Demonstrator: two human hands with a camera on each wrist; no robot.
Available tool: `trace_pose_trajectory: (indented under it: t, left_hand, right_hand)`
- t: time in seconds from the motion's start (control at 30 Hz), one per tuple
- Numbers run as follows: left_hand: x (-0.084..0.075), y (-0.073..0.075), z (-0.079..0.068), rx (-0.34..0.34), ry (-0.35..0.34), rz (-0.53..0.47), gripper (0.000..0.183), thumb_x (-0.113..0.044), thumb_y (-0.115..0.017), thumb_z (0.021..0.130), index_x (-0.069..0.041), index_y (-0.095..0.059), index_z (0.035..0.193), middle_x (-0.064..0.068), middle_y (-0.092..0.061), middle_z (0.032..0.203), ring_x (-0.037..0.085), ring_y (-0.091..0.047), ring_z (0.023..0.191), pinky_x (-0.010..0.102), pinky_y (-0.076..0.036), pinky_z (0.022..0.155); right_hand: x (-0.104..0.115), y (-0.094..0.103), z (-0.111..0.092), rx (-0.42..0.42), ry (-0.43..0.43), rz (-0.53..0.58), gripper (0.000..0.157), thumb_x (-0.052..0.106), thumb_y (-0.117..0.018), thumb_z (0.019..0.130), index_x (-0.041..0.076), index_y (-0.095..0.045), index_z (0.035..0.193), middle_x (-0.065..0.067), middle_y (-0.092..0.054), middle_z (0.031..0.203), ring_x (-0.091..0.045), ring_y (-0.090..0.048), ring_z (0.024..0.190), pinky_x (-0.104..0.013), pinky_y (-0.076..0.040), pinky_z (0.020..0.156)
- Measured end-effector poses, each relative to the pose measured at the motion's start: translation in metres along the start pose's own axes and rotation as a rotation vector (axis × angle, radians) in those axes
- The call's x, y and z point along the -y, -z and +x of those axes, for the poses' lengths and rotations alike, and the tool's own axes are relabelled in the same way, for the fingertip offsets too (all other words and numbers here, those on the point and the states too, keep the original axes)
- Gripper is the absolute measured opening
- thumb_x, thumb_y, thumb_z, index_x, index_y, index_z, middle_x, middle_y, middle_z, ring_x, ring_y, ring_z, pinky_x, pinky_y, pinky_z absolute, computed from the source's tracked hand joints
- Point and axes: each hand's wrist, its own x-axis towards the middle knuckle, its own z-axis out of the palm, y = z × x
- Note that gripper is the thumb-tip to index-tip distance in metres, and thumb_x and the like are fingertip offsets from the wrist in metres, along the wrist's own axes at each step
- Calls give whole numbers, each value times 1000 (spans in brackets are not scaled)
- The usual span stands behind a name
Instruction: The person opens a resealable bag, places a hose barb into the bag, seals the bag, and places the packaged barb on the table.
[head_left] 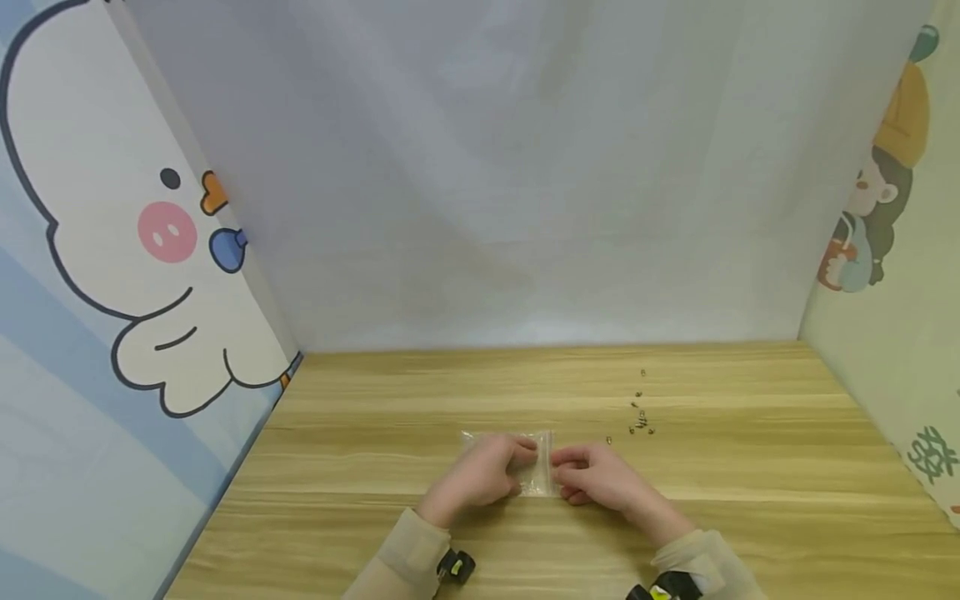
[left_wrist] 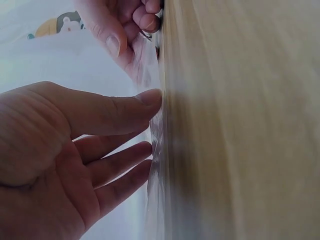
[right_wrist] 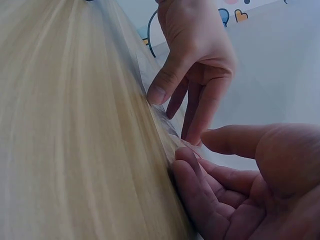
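A clear plastic zip bag (head_left: 542,477) lies flat on the wooden table, its zip strip towards the right. My left hand (head_left: 483,468) rests on the bag from the left, thumb and fingertips spread apart on the film. In the left wrist view the left thumb (left_wrist: 125,112) touches the bag near the tabletop. At the zip end, my right hand (head_left: 603,479) holds the bag's edge between thumb and bent fingers. The right wrist view shows the film (right_wrist: 172,131) running from under the left hand to the right fingertips.
Several tiny metal pieces (head_left: 642,422) lie scattered on the table (head_left: 375,467), beyond the right hand. A pale curtain (head_left: 540,208) stands along the back edge. Printed cartoon panels flank the table at left (head_left: 90,208) and right (head_left: 885,350).
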Motion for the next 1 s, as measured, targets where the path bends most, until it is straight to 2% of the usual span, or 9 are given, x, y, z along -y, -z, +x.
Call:
trace_pose_trajectory:
  t: [0.13, 0.27, 0.4, 0.5, 0.6, 0.83, 1.0]
  left_hand:
    - [0, 0, 2, -21, 11, -71, 49, 5, -84, 81, -2, -76, 129, 8, -70, 139, 27, -63, 133, 38, -46, 116]
    - [-2, 1, 4, -64, 55, -181, 47, 7, -80, 81, -3, -77, 126, 8, -73, 132, 26, -65, 127, 40, -50, 111]
    - [-8, 2, 9, -110, 100, -299, 34, 5, -77, 84, -6, -78, 116, 5, -75, 112, 19, -66, 105, 34, -56, 93]
    - [-11, 2, 14, -119, 143, -352, 20, 3, -80, 85, -7, -76, 102, 3, -70, 92, 14, -62, 83, 29, -54, 74]
    - [-12, 2, 15, -114, 186, -380, 17, 4, -82, 84, -6, -72, 93, 2, -64, 80, 11, -57, 71, 27, -50, 64]
    - [-5, 2, 12, -77, 224, -506, 23, 15, -76, 79, -1, -71, 96, 5, -65, 84, 16, -61, 77, 29, -56, 70]
    - [-2, 0, 12, -58, 220, -537, 26, 16, -78, 78, -1, -72, 97, 5, -66, 84, 15, -61, 78, 28, -56, 71]
  right_hand:
    - [-1, -2, 2, -12, 2, -8, 47, 9, -69, 102, -19, -57, 139, -15, -75, 111, -19, -70, 85, -37, -64, 77]
    - [0, -3, 2, -21, 2, -17, 47, 9, -70, 102, -19, -57, 138, -14, -76, 110, -19, -70, 84, -36, -64, 75]
    - [1, -3, 1, -26, 2, -22, 46, 9, -70, 103, -17, -58, 139, -15, -76, 112, -19, -70, 84, -36, -64, 76]
    - [2, -4, 0, -25, 8, -26, 44, 9, -69, 102, -16, -60, 138, -14, -76, 112, -19, -70, 85, -37, -64, 76]
    - [3, -5, 0, -23, 15, -28, 43, 8, -69, 100, -16, -61, 136, -15, -76, 111, -20, -71, 84, -38, -64, 76]
    - [1, -5, 0, -28, -16, 5, 48, 9, -71, 101, -20, -57, 137, -19, -75, 112, -22, -73, 87, -38, -65, 77]
    - [2, -7, -3, 10, -28, 42, 54, 8, -71, 98, -20, -54, 140, -15, -76, 105, -23, -74, 85, -38, -65, 77]
